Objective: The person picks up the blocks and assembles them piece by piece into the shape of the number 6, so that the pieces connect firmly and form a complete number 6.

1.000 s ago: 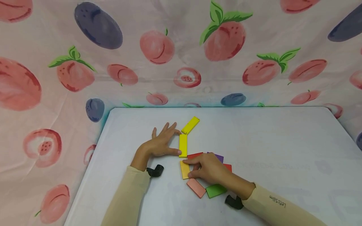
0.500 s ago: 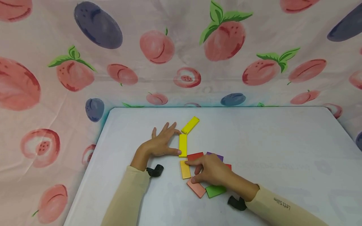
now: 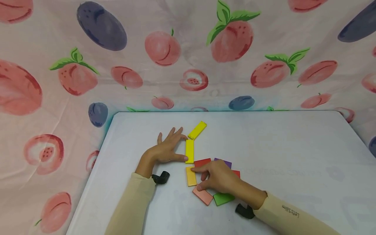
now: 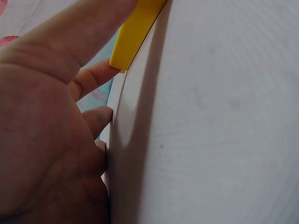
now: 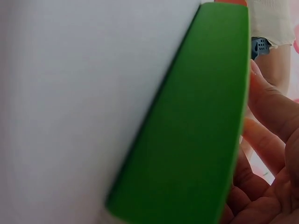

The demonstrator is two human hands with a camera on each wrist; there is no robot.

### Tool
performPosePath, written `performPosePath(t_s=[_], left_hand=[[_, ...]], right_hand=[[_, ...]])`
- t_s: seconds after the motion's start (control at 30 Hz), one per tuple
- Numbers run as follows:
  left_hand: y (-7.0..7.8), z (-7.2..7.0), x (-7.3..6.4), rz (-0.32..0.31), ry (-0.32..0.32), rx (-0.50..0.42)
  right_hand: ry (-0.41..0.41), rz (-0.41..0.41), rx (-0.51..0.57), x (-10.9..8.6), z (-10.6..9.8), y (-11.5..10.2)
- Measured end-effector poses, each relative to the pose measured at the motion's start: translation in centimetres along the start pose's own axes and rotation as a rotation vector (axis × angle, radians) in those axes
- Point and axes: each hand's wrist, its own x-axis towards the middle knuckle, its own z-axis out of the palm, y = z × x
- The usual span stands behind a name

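In the head view my left hand (image 3: 165,148) spans a flat yellow block (image 3: 189,151), thumb at its lower end and index finger at its upper end. The left wrist view shows the index fingertip against that yellow block's (image 4: 133,39) corner. My right hand (image 3: 220,176) reaches over a ring of flat blocks. Its index fingertip touches an orange-yellow block (image 3: 191,178), and its thumb rests at the upper edge of a pink block (image 3: 202,196). Close by lies a green block (image 3: 224,199), which fills much of the right wrist view as a green slab (image 5: 187,116).
A second yellow block (image 3: 197,130) lies slanted above the first. A red block (image 3: 202,162), a purple block (image 3: 225,163) and another red block (image 3: 236,174) are partly behind the right hand. The white table (image 3: 293,147) meets a fruit-print cloth (image 3: 176,19) at its back edge.
My right thumb has left the orange-yellow block and is now on the pink one; the index finger stays on the orange-yellow block, which sits slightly further left. My left hand has not moved.
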Motion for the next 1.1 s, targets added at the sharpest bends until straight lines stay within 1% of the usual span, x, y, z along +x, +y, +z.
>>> performPosePath(t_s=[0.4,0.6,0.73,0.9,1.1], left_hand=[[0.2,-0.1,0.0,0.002,0.000,-0.009],[0.3,-0.1,0.0,0.003,0.001,-0.022],[0.3,-0.1,0.0,0.007,0.002,-0.030],[0.2,-0.1,-0.1,0.002,-0.001,-0.038],[-0.2,-0.2,-0.2,0.007,0.002,-0.058]], right_hand=[[0.020,0.010,-0.026,0.2,0.1,-0.1],[0.017,-0.009,0.020,-0.1,-0.3,0.3],[0.027,-0.001,0.052,-0.5,-1.0,1.1],[0.054,0.020,0.101,-1.2,-2.4,2.2],[0.106,0.101,0.153,-2.5,-4.5,3.5]])
